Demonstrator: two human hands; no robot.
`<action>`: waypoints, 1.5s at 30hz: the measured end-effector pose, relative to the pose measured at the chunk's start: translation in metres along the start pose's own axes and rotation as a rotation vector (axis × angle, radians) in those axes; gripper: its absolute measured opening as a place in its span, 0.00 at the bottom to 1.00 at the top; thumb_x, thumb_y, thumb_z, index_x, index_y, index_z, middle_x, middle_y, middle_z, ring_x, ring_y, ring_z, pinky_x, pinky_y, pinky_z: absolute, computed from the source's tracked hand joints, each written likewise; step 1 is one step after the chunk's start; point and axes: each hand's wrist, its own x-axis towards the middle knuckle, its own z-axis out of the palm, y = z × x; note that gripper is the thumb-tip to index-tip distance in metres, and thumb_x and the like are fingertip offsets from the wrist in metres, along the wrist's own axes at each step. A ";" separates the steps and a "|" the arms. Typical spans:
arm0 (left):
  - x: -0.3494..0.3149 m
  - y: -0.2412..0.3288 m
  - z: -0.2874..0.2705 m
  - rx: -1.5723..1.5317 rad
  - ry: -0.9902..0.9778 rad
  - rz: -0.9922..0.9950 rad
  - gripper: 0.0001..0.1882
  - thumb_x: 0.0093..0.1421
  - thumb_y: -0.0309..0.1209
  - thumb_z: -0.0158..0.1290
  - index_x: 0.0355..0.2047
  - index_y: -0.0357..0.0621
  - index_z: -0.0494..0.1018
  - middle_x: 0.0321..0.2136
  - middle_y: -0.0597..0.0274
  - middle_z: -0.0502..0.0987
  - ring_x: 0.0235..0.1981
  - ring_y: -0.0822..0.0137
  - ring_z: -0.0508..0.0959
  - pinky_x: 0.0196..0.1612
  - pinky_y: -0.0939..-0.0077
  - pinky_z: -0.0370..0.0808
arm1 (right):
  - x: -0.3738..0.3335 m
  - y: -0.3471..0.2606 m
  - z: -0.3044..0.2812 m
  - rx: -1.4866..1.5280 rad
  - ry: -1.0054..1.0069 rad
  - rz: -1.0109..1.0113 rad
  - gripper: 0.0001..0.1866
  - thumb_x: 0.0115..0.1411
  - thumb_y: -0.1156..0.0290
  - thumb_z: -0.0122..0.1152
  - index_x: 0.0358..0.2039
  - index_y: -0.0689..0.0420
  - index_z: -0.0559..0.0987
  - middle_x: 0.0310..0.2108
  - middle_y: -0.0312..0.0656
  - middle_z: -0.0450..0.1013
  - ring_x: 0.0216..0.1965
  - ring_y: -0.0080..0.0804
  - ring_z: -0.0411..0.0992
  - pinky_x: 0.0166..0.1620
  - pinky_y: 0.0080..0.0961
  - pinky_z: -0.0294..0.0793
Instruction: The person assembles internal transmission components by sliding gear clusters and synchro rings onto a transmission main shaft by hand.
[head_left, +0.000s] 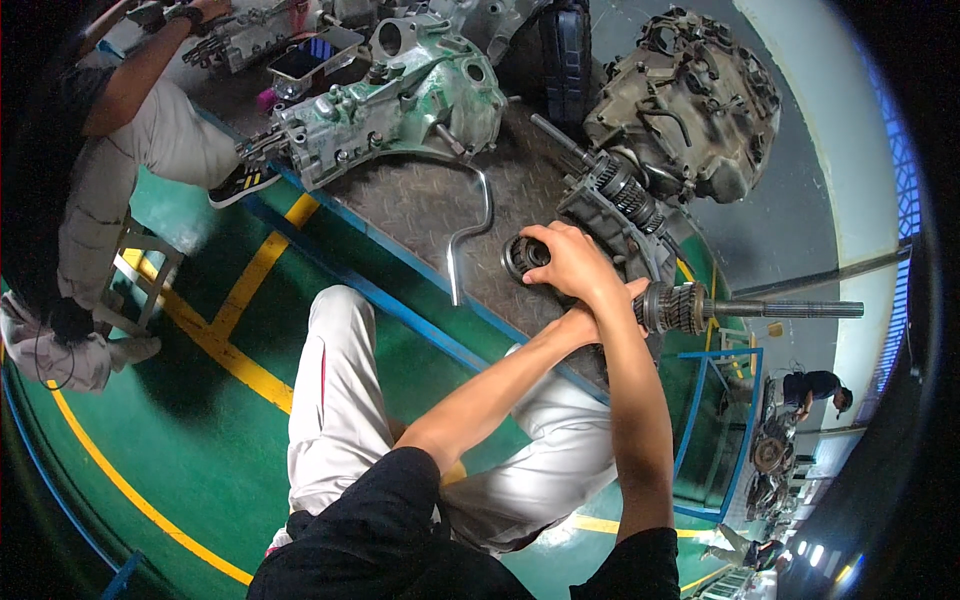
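Note:
My forearms cross, the right one over the left. My right hand [572,260] pinches a dark gear ring [518,257] between thumb and fingers, low over the bench's steel plate or on it. Beneath my right wrist, my left hand [590,322] closes around one end of a gear shaft [684,308]; most of its fingers are hidden. That shaft lies level, its gears beside my hand and its long splined end pointing right. Just beyond my hands, a second gear shaft [622,190] rests in an open grey metal housing [600,222].
A bent metal bar [485,205] lies on the checker-plate bench [400,195]. Behind it stands a silver gearbox [400,105]; a large bell-shaped casing [690,105] is at the far right. A co-worker [150,130] works at the left. The bench has a blue edge [400,308].

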 end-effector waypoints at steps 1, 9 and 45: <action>0.000 0.001 0.001 -0.002 -0.001 0.002 0.28 0.45 0.31 0.69 0.47 0.41 0.75 0.34 0.49 0.82 0.38 0.47 0.84 0.42 0.59 0.78 | -0.001 -0.001 -0.002 0.017 -0.007 0.009 0.37 0.45 0.66 0.82 0.58 0.52 0.79 0.48 0.55 0.77 0.52 0.58 0.75 0.56 0.44 0.75; -0.002 -0.002 -0.003 0.005 0.020 0.002 0.28 0.45 0.30 0.69 0.48 0.41 0.75 0.35 0.48 0.83 0.38 0.47 0.84 0.43 0.58 0.78 | -0.001 -0.008 -0.002 0.068 0.009 0.002 0.36 0.44 0.66 0.82 0.56 0.52 0.80 0.48 0.55 0.77 0.51 0.58 0.76 0.55 0.45 0.76; 0.008 0.042 -0.012 -0.259 0.001 -0.030 0.30 0.46 0.25 0.68 0.53 0.38 0.75 0.39 0.57 0.84 0.41 0.71 0.82 0.48 0.70 0.78 | -0.164 0.035 -0.038 0.741 1.048 0.088 0.33 0.59 0.74 0.72 0.61 0.66 0.68 0.56 0.48 0.71 0.58 0.37 0.71 0.63 0.33 0.67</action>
